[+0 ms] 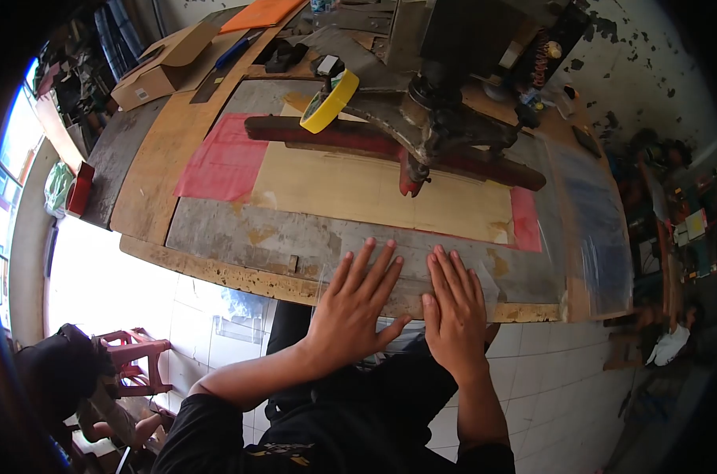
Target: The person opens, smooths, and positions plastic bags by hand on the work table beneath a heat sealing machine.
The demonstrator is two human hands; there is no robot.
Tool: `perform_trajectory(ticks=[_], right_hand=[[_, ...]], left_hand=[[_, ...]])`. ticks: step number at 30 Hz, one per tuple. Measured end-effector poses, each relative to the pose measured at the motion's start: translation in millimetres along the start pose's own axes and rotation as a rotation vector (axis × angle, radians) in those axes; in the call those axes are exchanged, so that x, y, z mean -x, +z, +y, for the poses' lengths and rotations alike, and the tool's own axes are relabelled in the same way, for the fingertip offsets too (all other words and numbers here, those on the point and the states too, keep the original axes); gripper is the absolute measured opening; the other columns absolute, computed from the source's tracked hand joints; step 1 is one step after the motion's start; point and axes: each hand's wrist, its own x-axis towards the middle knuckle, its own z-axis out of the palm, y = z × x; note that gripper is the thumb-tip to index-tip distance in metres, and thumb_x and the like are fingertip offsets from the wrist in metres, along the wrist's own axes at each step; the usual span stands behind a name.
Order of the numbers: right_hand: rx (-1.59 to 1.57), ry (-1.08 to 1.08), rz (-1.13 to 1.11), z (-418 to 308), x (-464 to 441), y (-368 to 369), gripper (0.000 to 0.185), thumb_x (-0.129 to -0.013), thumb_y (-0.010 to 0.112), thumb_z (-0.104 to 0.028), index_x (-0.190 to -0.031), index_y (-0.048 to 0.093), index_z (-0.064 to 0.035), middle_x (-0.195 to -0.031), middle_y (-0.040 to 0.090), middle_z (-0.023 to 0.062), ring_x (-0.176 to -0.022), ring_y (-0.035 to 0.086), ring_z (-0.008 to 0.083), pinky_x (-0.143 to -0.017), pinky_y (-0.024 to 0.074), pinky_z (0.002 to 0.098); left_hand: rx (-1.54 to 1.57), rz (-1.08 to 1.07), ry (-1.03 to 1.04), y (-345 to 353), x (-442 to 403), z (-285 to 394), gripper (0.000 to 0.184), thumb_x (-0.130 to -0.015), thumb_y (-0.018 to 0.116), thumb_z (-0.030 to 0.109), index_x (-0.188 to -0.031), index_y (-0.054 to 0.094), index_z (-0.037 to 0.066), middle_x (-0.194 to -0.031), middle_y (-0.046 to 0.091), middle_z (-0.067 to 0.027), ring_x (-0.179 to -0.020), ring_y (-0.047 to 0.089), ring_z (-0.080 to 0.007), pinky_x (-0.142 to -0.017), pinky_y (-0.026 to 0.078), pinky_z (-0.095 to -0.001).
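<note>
Both of my hands lie flat at the front edge of the worktable, palms down. My left hand (pixel 358 304) has its fingers stretched and slightly spread, thumb pointing right. Beside it, my right hand (pixel 455 308) rests with its fingers extended close together. Under and around them is a clear plastic sheet (pixel 412 286), hard to make out, that seems to hang over the edge. Just beyond my fingertips lies a tan sheet (pixel 374 193) over red material (pixel 225 158). Above it sits a machine's long metal bar (pixel 334 136).
A yellow tape roll (pixel 329 101) hangs on the machine's arm. An open cardboard box (pixel 165 67) stands at the back left. Stacked clear plastic (pixel 595 225) covers the table's right end. On the floor at left, a person (pixel 66 363) is near a red stool (pixel 137 359).
</note>
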Motion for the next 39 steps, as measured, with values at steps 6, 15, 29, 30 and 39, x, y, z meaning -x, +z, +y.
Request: perform_trajectory(ticks=[6, 15, 29, 30, 39], right_hand=[[0.001, 0.019, -0.004, 1, -1, -6, 0.054, -0.104, 0.055, -0.021, -0.155, 0.051, -0.0052, -0.163, 0.048, 0.0107, -0.151, 0.044, 0.0336, -0.121, 0.0360, 0.0565], [0.129, 0.144, 0.008, 36, 24, -21, 0.049, -0.107, 0.053, -0.022, -0.154, 0.055, -0.0090, -0.161, 0.053, 0.0061, -0.152, 0.045, 0.0274, -0.122, 0.0339, 0.0576], [-0.050, -0.112, 0.121, -31, -32, 4, 0.041, -0.101, 0.063, -0.022, -0.132, 0.065, 0.0040, -0.130, 0.060, 0.0173, -0.128, 0.056, 0.0362, -0.106, 0.0457, 0.0499], [-0.060, -0.129, 0.120, -33, -36, 6, 0.040, -0.101, 0.063, -0.022, -0.132, 0.065, 0.0040, -0.129, 0.060, 0.0170, -0.126, 0.057, 0.0354, -0.104, 0.0468, 0.0484], [-0.023, -0.063, 0.139, -5, -32, -11, 0.032, -0.100, 0.062, -0.018, -0.124, 0.071, 0.0015, -0.121, 0.065, 0.0116, -0.112, 0.062, 0.0308, -0.094, 0.0491, 0.0454]], left_hand=[[0.031, 0.021, -0.019, -6, 1, -6, 0.085, -0.095, 0.068, 0.057, -0.160, 0.045, 0.008, -0.171, 0.033, -0.0185, -0.160, 0.027, -0.0395, -0.126, 0.028, -0.0556], [0.085, 0.011, -0.032, -13, -1, -13, 0.083, -0.093, 0.073, 0.056, -0.157, 0.048, 0.009, -0.169, 0.037, -0.0186, -0.156, 0.036, -0.0377, -0.124, 0.033, -0.0545], [-0.137, 0.053, 0.064, -5, -5, -13, 0.083, -0.098, 0.059, 0.057, -0.153, 0.049, -0.006, -0.163, 0.043, -0.0239, -0.150, 0.042, -0.0396, -0.118, 0.038, -0.0544], [-0.140, 0.053, 0.065, -6, -5, -13, 0.083, -0.098, 0.059, 0.057, -0.153, 0.049, -0.006, -0.163, 0.043, -0.0239, -0.150, 0.042, -0.0396, -0.118, 0.038, -0.0544], [-0.032, 0.141, 0.025, -8, -13, -10, 0.086, -0.096, 0.062, 0.058, -0.148, 0.050, -0.010, -0.150, 0.051, -0.0240, -0.138, 0.050, -0.0374, -0.112, 0.041, -0.0525]])
